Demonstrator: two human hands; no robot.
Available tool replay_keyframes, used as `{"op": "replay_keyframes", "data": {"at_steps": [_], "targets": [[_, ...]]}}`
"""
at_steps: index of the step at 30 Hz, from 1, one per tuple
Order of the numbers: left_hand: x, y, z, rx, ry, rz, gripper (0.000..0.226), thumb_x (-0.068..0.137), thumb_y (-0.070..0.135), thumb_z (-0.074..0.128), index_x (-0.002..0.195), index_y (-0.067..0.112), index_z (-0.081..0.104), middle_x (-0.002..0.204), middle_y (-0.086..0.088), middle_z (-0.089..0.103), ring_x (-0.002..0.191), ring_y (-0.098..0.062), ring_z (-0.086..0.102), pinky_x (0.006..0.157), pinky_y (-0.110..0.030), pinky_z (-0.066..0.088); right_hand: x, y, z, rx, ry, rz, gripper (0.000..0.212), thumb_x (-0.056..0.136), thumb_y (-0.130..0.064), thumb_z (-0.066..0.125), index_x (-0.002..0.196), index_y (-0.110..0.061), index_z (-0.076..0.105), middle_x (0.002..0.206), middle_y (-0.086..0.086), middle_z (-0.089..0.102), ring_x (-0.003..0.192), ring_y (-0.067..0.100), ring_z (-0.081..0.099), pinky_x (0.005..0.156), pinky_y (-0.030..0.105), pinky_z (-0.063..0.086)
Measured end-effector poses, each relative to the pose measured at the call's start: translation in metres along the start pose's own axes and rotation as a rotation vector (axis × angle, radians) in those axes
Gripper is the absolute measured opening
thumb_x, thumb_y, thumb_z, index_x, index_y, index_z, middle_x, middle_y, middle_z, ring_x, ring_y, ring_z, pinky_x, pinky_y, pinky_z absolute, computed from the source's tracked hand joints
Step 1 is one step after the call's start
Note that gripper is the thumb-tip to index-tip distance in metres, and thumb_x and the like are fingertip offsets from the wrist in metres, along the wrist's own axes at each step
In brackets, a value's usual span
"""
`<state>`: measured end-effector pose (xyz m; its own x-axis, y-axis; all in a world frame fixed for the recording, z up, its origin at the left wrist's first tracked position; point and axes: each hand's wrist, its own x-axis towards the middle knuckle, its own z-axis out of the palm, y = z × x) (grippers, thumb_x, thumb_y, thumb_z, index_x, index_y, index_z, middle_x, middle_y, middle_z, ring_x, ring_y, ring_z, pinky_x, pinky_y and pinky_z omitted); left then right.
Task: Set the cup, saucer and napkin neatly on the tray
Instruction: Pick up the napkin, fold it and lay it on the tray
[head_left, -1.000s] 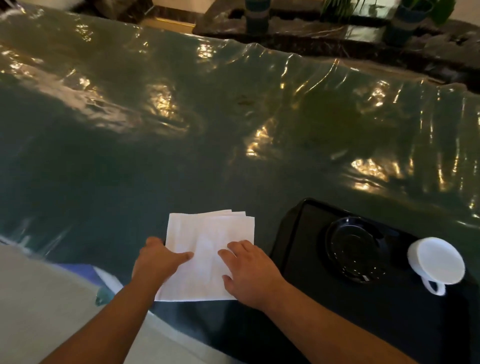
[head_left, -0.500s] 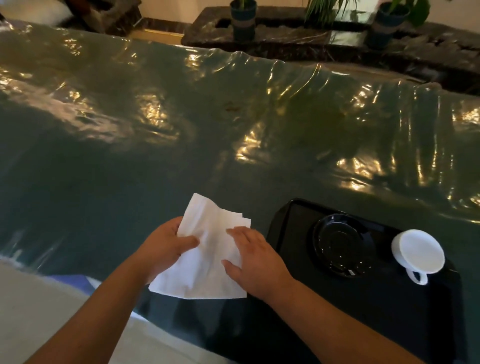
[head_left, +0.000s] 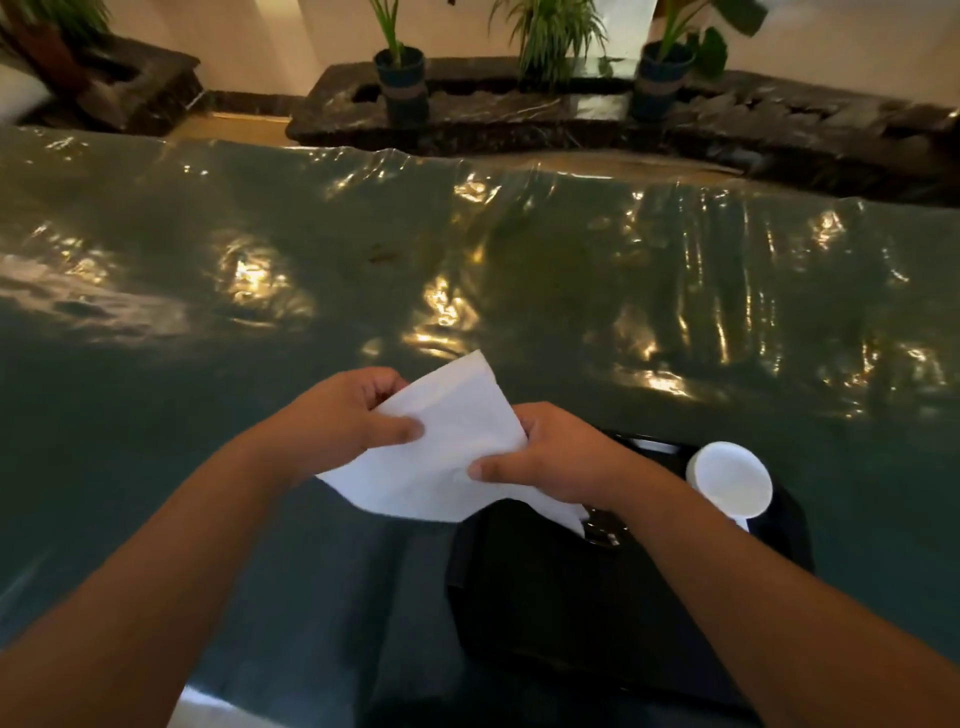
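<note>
A white paper napkin (head_left: 447, 441) is held up off the table, pinched at its left side by my left hand (head_left: 337, 415) and at its right side by my right hand (head_left: 556, 457). It hangs over the left end of the black tray (head_left: 545, 597). A white cup (head_left: 730, 480) lies on the tray's far right with its handle toward me. The black saucer is almost wholly hidden behind my right hand and wrist.
The table is covered with shiny dark green plastic sheeting (head_left: 467, 270) full of wrinkles and glare. Beyond its far edge runs a dark stone ledge (head_left: 519, 114) with several potted plants (head_left: 400, 78). The table's near edge is at the lower left.
Both hands have lifted the napkin off the table and carried it right, over the tray's left end. The saucer is now covered by my right hand. The camera has tilted up.
</note>
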<state>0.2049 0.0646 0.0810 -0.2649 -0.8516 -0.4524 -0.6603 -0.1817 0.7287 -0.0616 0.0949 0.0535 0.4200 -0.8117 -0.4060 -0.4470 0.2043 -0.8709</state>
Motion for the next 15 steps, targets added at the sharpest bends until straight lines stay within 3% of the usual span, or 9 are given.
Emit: {"op": "replay_keyframes", "data": {"at_steps": [2, 4, 7, 9, 11, 13, 15], "targets": [[0.012, 0.0, 0.012, -0.007, 0.112, 0.004, 0.022, 0.074, 0.05, 0.079, 0.087, 0.035, 0.07, 0.08, 0.014, 0.074, 0.067, 0.001, 0.066, 0.064, -0.03, 0.046, -0.012, 0.005, -0.011, 0.116, 0.024, 0.01, 0.034, 0.082, -0.042, 0.082, 0.111, -0.026, 0.075, 0.104, -0.003, 0.079, 0.095, 0.016, 0.075, 0.089, 0.047, 0.061], [0.018, -0.002, 0.027, -0.121, 0.214, -0.03, 0.028, 0.074, 0.055, 0.079, 0.095, 0.038, 0.07, 0.089, 0.017, 0.075, 0.078, 0.0, 0.068, 0.068, -0.028, 0.048, -0.024, 0.014, -0.021, 0.341, 0.034, 0.052, 0.041, 0.083, -0.04, 0.082, 0.118, -0.023, 0.072, 0.111, 0.003, 0.079, 0.102, 0.024, 0.075, 0.09, 0.05, 0.061], [0.021, -0.006, 0.051, -0.33, 0.25, -0.138, 0.067, 0.064, 0.076, 0.074, 0.119, 0.038, 0.064, 0.114, 0.015, 0.074, 0.106, -0.008, 0.07, 0.094, -0.036, 0.053, -0.036, 0.029, -0.035, 0.683, 0.034, 0.109, 0.05, 0.086, -0.031, 0.082, 0.13, -0.014, 0.066, 0.122, 0.014, 0.075, 0.112, 0.035, 0.072, 0.093, 0.053, 0.058], [0.024, -0.007, 0.07, -0.447, 0.127, -0.221, 0.083, 0.061, 0.088, 0.068, 0.122, 0.033, 0.068, 0.121, 0.007, 0.075, 0.114, -0.016, 0.07, 0.108, -0.047, 0.047, -0.043, 0.04, -0.046, 0.835, 0.093, 0.152, 0.059, 0.084, -0.028, 0.082, 0.134, -0.007, 0.061, 0.124, 0.021, 0.072, 0.114, 0.041, 0.07, 0.094, 0.057, 0.057], [0.024, -0.006, 0.09, -0.63, -0.104, -0.277, 0.086, 0.066, 0.091, 0.062, 0.122, 0.027, 0.073, 0.122, -0.001, 0.077, 0.116, -0.018, 0.071, 0.11, -0.044, 0.044, -0.05, 0.052, -0.056, 0.944, 0.141, 0.17, 0.061, 0.084, -0.027, 0.081, 0.135, -0.003, 0.06, 0.126, 0.025, 0.07, 0.114, 0.043, 0.069, 0.094, 0.058, 0.057], [0.024, -0.002, 0.11, -0.759, -0.242, -0.276, 0.082, 0.08, 0.084, 0.058, 0.132, 0.022, 0.068, 0.129, -0.007, 0.074, 0.122, -0.021, 0.069, 0.108, -0.043, 0.045, -0.057, 0.062, -0.065, 1.027, 0.145, 0.15, 0.057, 0.086, -0.026, 0.079, 0.135, -0.001, 0.062, 0.129, 0.028, 0.068, 0.116, 0.045, 0.067, 0.093, 0.057, 0.057], [0.027, 0.007, 0.125, -0.813, -0.277, -0.24, 0.067, 0.089, 0.062, 0.064, 0.137, 0.015, 0.063, 0.133, -0.013, 0.071, 0.124, -0.029, 0.068, 0.102, -0.044, 0.053, -0.063, 0.073, -0.072, 1.071, 0.15, 0.136, 0.056, 0.087, -0.024, 0.077, 0.137, -0.002, 0.061, 0.133, 0.028, 0.066, 0.118, 0.046, 0.066, 0.094, 0.058, 0.056]]}}
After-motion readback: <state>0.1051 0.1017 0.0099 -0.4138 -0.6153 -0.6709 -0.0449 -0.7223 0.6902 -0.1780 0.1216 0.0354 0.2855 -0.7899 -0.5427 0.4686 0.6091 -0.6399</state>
